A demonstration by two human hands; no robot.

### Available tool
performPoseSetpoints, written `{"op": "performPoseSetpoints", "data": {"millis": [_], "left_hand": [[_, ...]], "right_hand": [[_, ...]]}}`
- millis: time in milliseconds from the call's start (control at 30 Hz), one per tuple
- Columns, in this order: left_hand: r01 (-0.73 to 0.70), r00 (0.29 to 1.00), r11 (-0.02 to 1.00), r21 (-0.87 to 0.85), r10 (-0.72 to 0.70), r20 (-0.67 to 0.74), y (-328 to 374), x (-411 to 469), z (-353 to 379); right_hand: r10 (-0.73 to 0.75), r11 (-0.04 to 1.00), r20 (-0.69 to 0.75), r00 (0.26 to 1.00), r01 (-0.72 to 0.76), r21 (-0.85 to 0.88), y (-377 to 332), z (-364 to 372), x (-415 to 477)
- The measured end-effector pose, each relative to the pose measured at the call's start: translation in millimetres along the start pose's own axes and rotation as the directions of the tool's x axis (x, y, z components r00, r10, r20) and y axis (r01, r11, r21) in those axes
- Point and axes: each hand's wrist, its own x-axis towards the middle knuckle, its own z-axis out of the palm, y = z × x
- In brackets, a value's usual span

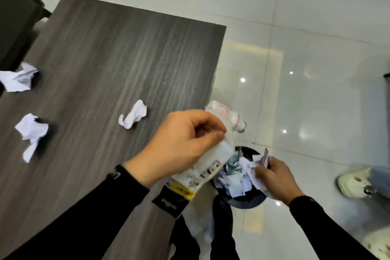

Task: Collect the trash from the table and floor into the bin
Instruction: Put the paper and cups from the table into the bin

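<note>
Left hand (181,143): we have it curled tight around a crumpled plastic wrapper (202,167), thumb pressed over it, at the table's near right edge.
Wrapper axis: we read its long axis as running from the black-and-yellow printed end low by our left wrist up to the clear, twisted end beyond the knuckles, slanting toward the floor side.
Right hand (274,177): our fingers are pinched shut on a wad of crumpled paper (256,168), right over the bin (247,200).
Key relation: the bin mouth lies just right of and below the wrapper; our right hand is the nearer one, already above the opening, while the left must cross the table edge.
Bin contents: we see torn and balled paper scraps, bluish and white, filling much of the dark opening; how deep they go we cannot tell.
Table (118,53): three paper balls remain on the wood, one near the middle (133,116), one at the left edge (31,133), one farther back left (18,79), all well apart from both hands.
Floor: the glossy tile in sight shows no trash that we can make out; a shoe (354,182) stands to the bin's right.
Judgement: we would let go right first, then left.
</note>
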Motion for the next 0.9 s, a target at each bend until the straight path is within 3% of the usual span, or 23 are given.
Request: {"op": "performPoseSetpoints", "data": {"millis": [100,200,300,500,667,900], "left_hand": [[0.063,0.975,0.984,0.169,-0.097,0.201,-27.8,14.9,48.5],[0.038,0.937,0.939,0.343,-0.153,0.313,-56.0,25.3,93.8],[0.049,0.905,0.913,0.405,-0.212,0.368,-81.4,32.8,130.0],[0.172,0.877,0.882,0.439,-0.34,0.339,-120.4,40.9,181.4],[0.244,0.86,0.832,0.499,-0.423,0.286,-140.4,38.6,186.4],[0.303,0.894,0.83,0.469,-0.417,0.161,-134.7,31.9,147.4]], "right_hand": [[0.055,0.997,0.048,0.997,-0.052,-0.057,28.5,-5.2,9.9],[0.092,0.995,0.042,0.995,-0.09,-0.042,48.5,-3.3,16.6],[0.12,0.991,0.061,0.991,-0.115,-0.071,66.3,4.3,18.7],[0.174,0.985,0.071,0.982,-0.174,-0.008,96.8,22.8,29.7],[0.278,0.951,0.252,0.927,-0.302,0.06,112.4,26.8,40.4],[0.22,0.975,0.226,0.949,-0.223,-0.013,101.4,20.2,41.7]]}}
